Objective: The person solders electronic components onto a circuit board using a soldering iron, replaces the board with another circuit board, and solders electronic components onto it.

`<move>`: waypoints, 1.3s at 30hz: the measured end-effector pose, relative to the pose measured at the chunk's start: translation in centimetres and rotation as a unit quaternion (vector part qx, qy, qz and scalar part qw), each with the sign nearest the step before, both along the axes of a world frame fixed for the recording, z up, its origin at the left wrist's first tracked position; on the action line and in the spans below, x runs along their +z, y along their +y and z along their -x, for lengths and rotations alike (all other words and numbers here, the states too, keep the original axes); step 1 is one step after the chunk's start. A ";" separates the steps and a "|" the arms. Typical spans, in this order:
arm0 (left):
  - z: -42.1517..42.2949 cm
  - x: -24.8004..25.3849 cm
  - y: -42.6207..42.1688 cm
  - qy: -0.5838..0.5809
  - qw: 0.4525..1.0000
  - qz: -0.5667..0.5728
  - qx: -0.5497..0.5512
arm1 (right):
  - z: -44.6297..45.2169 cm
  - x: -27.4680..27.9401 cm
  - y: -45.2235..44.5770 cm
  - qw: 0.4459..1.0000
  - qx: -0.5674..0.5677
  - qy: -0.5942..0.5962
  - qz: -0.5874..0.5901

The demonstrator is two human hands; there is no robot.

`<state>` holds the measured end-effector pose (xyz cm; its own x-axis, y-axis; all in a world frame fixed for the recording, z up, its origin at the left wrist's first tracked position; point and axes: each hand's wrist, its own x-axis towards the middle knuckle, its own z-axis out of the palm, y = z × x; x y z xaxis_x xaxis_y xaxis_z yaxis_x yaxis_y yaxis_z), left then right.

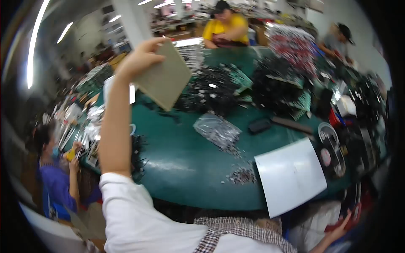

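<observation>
Raised over the far left part of the green table (pixel 177 168), my left hand (pixel 145 57) grips a flat greenish-beige board (pixel 166 78) by its upper edge. The board hangs tilted in front of piles of dark strips (pixel 211 90). Low at the right edge of the view is my right hand (pixel 341 227), below the table's edge, its fingers partly visible beside something red; whether it holds anything is unclear. A white sheet (pixel 291 175) lies at the table's near right, above and left of that hand.
A clear plastic bag (pixel 217 128) of small parts lies mid-table, with loose small pieces (pixel 242 176) nearer. Behind are a dark brush-like object (pixel 259 125) and a tall stack (pixel 291 44). People sit at the left, across the table and at the far right.
</observation>
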<state>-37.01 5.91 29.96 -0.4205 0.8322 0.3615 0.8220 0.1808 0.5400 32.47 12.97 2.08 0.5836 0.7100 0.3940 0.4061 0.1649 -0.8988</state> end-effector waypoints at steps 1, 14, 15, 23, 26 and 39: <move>-2.2 1.4 0.0 0.002 0.998 0.033 -0.056 | 1.0 -0.1 0.0 0.991 -0.028 0.127 -0.028; -20.6 -1.4 13.7 -0.130 0.881 0.042 -0.453 | -1.1 2.3 -6.8 0.977 -0.074 0.155 -0.124; -22.3 -1.7 13.9 -0.117 0.870 0.006 -0.479 | -1.8 2.3 -7.3 0.978 -0.080 0.152 -0.121; -29.2 -18.5 7.7 0.267 0.784 -0.227 -0.512 | -3.9 1.1 -8.7 0.975 -0.114 0.154 -0.112; -29.3 -23.9 3.4 0.347 0.747 -0.253 -0.508 | -3.4 1.0 -8.1 0.973 -0.121 0.162 -0.112; -26.0 -30.3 2.8 0.251 0.768 -0.069 -0.585 | -0.9 1.4 -6.4 0.982 -0.064 0.154 -0.092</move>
<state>-11.02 8.70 -0.32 0.8064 0.4742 0.3533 0.4900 -0.8703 0.0497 33.34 6.53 3.52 0.7753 0.5562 0.2992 0.1470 0.3017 -0.9420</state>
